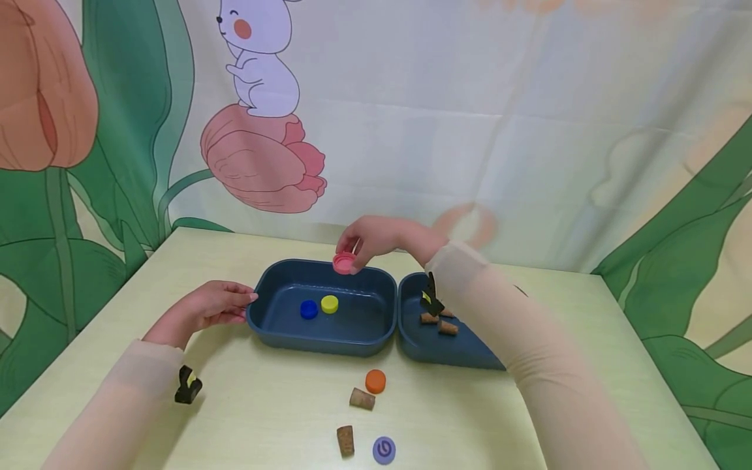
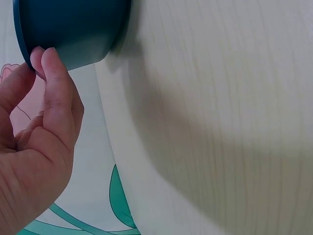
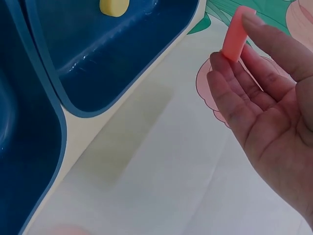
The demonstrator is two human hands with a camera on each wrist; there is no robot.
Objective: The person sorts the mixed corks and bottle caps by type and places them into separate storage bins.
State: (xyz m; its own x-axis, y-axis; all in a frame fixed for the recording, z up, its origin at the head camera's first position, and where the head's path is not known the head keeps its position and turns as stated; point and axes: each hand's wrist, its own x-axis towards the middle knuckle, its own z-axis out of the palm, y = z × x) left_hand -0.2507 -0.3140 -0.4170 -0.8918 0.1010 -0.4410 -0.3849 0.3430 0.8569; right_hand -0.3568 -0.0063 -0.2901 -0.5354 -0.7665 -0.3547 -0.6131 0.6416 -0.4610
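Observation:
My right hand (image 1: pixel 376 238) pinches a pink bottle cap (image 1: pixel 344 262) between thumb and fingers, over the far rim of the left blue tray (image 1: pixel 323 344). In the right wrist view the pink cap (image 3: pixel 235 36) is seen edge-on at the fingertips. At that tray's left end, my left hand (image 1: pixel 220 303) pinches the rim; the left wrist view shows its thumb and fingers at the edge of the tray wall (image 2: pixel 73 39). Inside lie a dark blue cap (image 1: pixel 308 309) and a yellow cap (image 1: pixel 329 304).
A second blue tray (image 1: pixel 423 349) stands against the first on the right, partly behind my right sleeve, with several corks (image 1: pixel 448 328) in it. Before the trays lie an orange cap (image 1: pixel 375 381), a cork (image 1: pixel 362 399), another cork (image 1: pixel 346 441) and a purple cap (image 1: pixel 384 450).

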